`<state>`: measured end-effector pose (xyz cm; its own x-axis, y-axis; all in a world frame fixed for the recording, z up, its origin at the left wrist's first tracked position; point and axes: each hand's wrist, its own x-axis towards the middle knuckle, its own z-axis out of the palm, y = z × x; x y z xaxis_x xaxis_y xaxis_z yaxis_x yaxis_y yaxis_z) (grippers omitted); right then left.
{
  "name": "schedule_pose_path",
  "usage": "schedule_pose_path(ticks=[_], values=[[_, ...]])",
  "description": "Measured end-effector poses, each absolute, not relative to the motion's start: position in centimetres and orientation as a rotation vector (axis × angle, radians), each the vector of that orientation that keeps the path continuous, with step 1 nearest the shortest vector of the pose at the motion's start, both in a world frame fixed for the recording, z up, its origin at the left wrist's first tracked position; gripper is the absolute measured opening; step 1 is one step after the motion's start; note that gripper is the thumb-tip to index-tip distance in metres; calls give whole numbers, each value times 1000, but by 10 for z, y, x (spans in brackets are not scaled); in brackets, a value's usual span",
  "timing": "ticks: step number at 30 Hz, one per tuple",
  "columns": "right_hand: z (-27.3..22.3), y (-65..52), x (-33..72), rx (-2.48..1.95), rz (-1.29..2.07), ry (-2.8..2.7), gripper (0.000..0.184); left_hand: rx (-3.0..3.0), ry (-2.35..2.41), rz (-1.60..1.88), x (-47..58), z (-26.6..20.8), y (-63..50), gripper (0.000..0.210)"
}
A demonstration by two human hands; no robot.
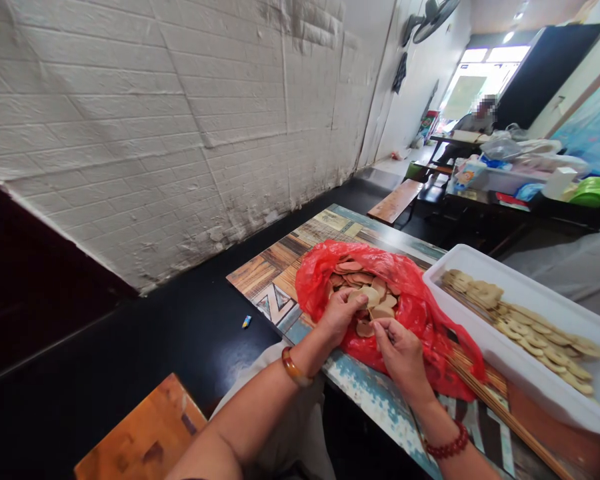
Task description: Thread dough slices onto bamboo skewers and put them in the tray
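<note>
Over an open red plastic bag [313, 273], both my hands are close together. My left hand [341, 313] pinches a thin, round beige slice [356, 297] between thumb and fingers. The fingertips of my right hand [400, 347] are closed on a thin wooden skewer [416, 423], whose lower part runs down beside my right wrist. Its tip is near the slice; whether it has pierced it I cannot tell. More loose round slices [383, 311] fill the bag, some pale and some pinkish-brown. What food they are is not clear.
A white plastic tub [453, 257] on the patterned table [265, 263] holds rows of skewered slices [540, 333]. Long thin sticks [500, 410] lie beside the bag. A wooden stool [140, 427] stands at lower left. Behind are a bench [395, 200], a cluttered table and a seated person [473, 123].
</note>
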<state>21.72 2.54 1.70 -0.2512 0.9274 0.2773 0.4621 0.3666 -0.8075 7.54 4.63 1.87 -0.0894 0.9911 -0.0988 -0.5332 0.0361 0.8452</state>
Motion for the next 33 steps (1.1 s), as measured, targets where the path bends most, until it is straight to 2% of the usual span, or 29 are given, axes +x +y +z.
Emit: schedule_pose_path(ticks=[14,26,33], values=[[20,26,215,-1203,866,-1784,30,709,965,1480,76,13,49,40],[15,29,217,-1190,881,-1761,31,887,1109,1529,75,14,49,28],[18,29,217,-1188,906,-1733,29,972,1131,1482,75,16,46,27]])
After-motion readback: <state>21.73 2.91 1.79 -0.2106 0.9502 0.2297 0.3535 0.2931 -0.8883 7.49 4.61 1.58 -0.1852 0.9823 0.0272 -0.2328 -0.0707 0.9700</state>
